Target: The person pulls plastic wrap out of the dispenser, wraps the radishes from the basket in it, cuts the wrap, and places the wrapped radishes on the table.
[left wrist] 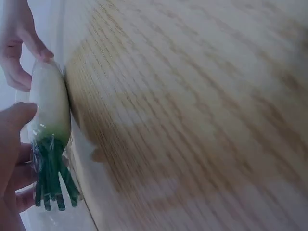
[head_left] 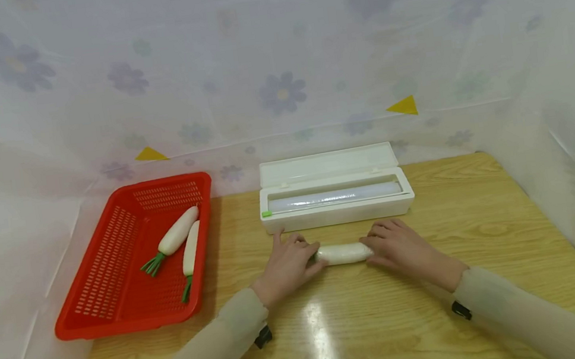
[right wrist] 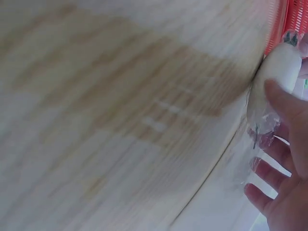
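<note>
A white radish (head_left: 344,253) lies crosswise on the table, wrapped in clear plastic film. At its leafy end my left hand (head_left: 288,266) holds it, thumb on the near side and fingers on the far side. The green leaves (left wrist: 52,178) show under the film in the left wrist view. My right hand (head_left: 402,249) grips the other end between thumb and fingers. Loose, crinkled film (right wrist: 248,161) sticks out past that tip, beside the right fingers. Just behind the hands stands a white cling film box (head_left: 338,215), its lid raised and a roll (head_left: 335,196) inside.
To the left, a red plastic basket (head_left: 84,282) holds a white radish (head_left: 178,232) and a second radish (head_left: 191,248). A green slider (head_left: 267,213) sits at the box's left front edge. Flower-patterned sheeting (head_left: 282,93) hangs behind the wooden table (head_left: 393,334).
</note>
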Tool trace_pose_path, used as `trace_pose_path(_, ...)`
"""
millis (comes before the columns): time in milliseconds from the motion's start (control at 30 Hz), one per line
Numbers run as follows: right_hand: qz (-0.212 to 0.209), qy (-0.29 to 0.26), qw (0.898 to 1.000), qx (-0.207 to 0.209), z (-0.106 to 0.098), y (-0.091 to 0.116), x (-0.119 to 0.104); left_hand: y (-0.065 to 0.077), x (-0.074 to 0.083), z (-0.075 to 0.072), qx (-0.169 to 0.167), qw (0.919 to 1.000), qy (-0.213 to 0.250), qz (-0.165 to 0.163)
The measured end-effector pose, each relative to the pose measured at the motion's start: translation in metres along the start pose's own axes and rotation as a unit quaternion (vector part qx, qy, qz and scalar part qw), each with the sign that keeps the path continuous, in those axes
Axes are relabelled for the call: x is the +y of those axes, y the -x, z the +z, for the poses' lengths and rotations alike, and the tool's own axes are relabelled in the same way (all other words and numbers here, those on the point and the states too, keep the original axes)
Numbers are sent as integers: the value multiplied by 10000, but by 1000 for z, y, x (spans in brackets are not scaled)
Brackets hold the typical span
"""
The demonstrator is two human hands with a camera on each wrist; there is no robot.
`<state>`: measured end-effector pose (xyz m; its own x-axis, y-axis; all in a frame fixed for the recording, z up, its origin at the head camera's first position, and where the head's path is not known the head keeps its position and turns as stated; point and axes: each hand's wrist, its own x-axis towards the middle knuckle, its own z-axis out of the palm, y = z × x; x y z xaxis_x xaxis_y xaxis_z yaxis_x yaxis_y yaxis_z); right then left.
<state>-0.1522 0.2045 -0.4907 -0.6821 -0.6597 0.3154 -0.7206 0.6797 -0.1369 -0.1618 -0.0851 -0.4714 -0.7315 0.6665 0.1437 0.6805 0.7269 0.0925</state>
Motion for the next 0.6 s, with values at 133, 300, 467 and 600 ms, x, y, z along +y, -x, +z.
trace_pose_path(133,9,101,9999,-96,3,-2,2,-2,-1,3,-4,9999,-64,-88)
trace_pose_path(300,-126,-38,9999,-80,3,-4,4,-5,-3,4,-136,9996,155,-214)
trace_pose_path(467,-54,-293,9994,-163,0,-4,5,-6,-8,3,-454,9981,366,-203)
trace_pose_path(600,-10,-584,9981,-215,-3,-2,8,-5,-10,2,-606,9945,816,-237)
